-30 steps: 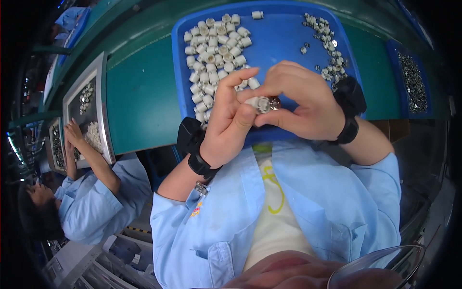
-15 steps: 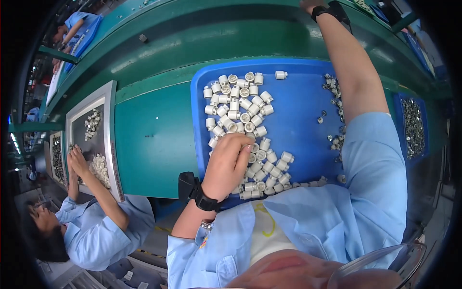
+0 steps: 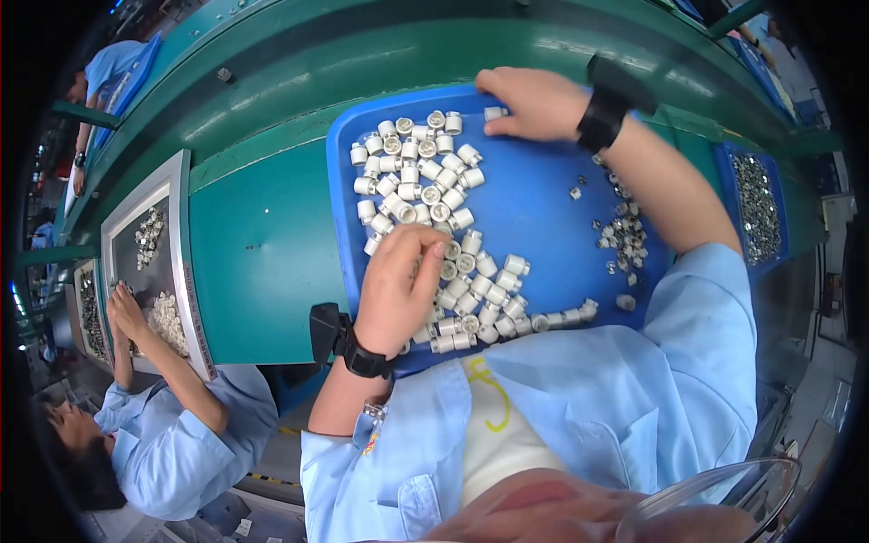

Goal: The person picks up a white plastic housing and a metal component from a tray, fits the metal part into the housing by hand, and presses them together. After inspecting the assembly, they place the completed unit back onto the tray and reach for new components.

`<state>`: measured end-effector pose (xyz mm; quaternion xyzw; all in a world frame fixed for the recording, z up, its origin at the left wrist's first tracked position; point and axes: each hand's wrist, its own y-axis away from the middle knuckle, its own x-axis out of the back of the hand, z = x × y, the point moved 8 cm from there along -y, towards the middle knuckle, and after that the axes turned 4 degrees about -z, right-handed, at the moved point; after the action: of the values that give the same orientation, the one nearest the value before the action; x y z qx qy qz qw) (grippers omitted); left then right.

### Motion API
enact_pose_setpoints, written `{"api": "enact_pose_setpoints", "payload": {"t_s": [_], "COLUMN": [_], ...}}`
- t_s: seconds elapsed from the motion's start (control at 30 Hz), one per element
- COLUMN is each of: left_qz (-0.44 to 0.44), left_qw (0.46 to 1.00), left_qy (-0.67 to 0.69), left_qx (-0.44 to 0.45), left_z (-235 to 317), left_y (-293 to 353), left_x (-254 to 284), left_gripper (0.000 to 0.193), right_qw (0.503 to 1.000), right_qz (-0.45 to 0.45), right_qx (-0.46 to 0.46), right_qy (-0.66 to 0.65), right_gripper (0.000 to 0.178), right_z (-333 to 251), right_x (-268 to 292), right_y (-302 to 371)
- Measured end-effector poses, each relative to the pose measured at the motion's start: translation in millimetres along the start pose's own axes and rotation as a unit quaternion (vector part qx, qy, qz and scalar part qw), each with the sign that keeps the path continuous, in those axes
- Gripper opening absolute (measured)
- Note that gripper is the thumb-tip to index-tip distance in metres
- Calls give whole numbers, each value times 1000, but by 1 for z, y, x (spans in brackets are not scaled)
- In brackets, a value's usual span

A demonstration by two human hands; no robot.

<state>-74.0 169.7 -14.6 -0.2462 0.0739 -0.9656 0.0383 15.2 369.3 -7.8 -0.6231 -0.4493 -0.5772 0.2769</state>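
Filling the frame's middle, a green bench (image 3: 262,244) carries a blue tray (image 3: 543,217) strewn with white caps (image 3: 425,181). At lower left a co-worker (image 3: 172,434) in blue works at a grey tray (image 3: 181,244). The left hand (image 3: 403,285) lies palm-down on the caps at centre, fingers curled loosely. The right hand (image 3: 534,101), stretched to the tray's upper edge, pinches one cap (image 3: 494,114).

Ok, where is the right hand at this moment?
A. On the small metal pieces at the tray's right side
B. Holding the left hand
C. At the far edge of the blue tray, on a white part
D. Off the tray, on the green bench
C: the right hand rests at the far edge of the blue tray, fingers on a lone white part.
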Motion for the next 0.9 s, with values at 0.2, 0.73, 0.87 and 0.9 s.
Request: {"api": "enact_pose_setpoints", "payload": {"t_s": [0.2, 0.73, 0.87, 0.9], "left_qz": [17, -13, 0, 9], "left_qw": [1000, 928, 919, 918], "left_qy": [18, 366, 374, 376], "left_qx": [-20, 65, 126, 126], "left_z": [14, 26, 12, 12], "left_y": [13, 63, 65, 66], "left_x": [-1, -50, -51, -50], "left_gripper": [8, 22, 20, 20], "right_qw": [995, 940, 960, 957], "right_qz": [72, 233, 255, 241], "right_qx": [-64, 189, -52, -138], "right_qy": [-4, -165, -106, -87], "right_gripper": [29, 28, 33, 31], "right_z": [-13, -159, -56, -29], "right_x": [-31, -1, -12, -24], "right_y": [27, 164, 156, 156]}}
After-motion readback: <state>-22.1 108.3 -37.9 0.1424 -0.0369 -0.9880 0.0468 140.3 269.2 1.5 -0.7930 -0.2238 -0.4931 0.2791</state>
